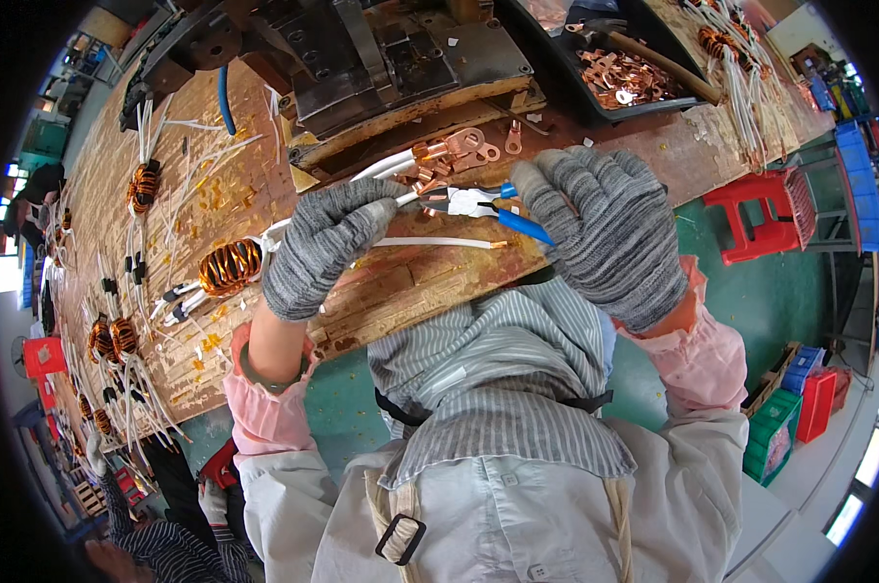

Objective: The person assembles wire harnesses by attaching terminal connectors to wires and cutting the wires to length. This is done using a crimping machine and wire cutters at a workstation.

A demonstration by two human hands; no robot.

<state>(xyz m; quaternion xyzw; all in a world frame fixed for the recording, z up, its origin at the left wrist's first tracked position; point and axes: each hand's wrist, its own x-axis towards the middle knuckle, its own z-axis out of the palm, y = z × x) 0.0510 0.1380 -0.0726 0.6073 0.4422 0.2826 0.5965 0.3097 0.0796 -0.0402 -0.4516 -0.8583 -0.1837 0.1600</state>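
Note:
My left hand (327, 243), in a grey knitted glove, pinches a white wire (406, 198) near its end. In my gloved right hand (614, 238) are pliers (470, 202) with blue handles, the fingers closed round them. Their jaws meet the wire's end beside the left fingertips; whether they grip it cannot be made out. Just beyond lie copper ring lugs (466, 142), some of them on white wires. Left of my left hand rests a copper-wound ring coil (231, 268). A white wire with a bare end (449, 243) stretches along the bench below the pliers.
A dark metal press (400, 73) stands at the bench's far side. Right of it, a black tray (643, 112) holds loose copper lugs and a hammer (653, 60). More wired coils (143, 185) lie on the wooden bench (391, 301). A red stool (745, 216) stands right; a co-worker (167, 544) sits lower left.

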